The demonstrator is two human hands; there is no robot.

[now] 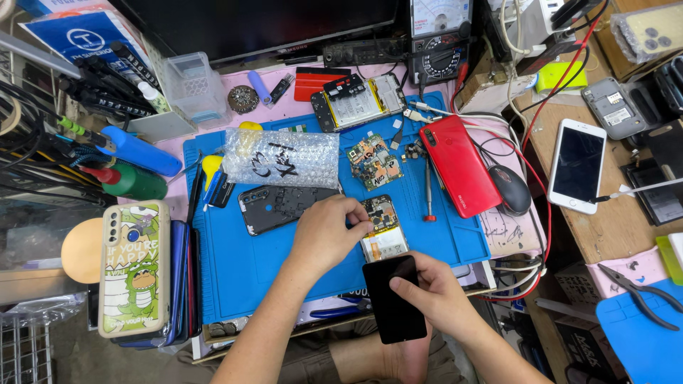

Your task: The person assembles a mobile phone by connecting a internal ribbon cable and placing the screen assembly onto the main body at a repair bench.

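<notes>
My left hand (pixel 326 231) rests on the blue work mat (pixel 242 263), its fingertips pinching the edge of an opened phone body (pixel 383 229) with its circuit board and battery bare. My right hand (pixel 432 291) holds a black screen panel (pixel 393 299) at the mat's front edge, thumb pressed on the glass. A black phone back cover (pixel 274 206) lies just left of my left hand. Two loose circuit boards (pixel 373 162) and a red-handled screwdriver (pixel 428 192) lie behind the opened phone.
A bubble-wrap packet (pixel 284 158), a red phone (pixel 459 165), a computer mouse (pixel 509 188) and another opened phone (pixel 359 101) crowd the back. A stack of cased phones (pixel 135 267) sits left. A white phone (pixel 578 163) and pliers (pixel 637 293) lie right.
</notes>
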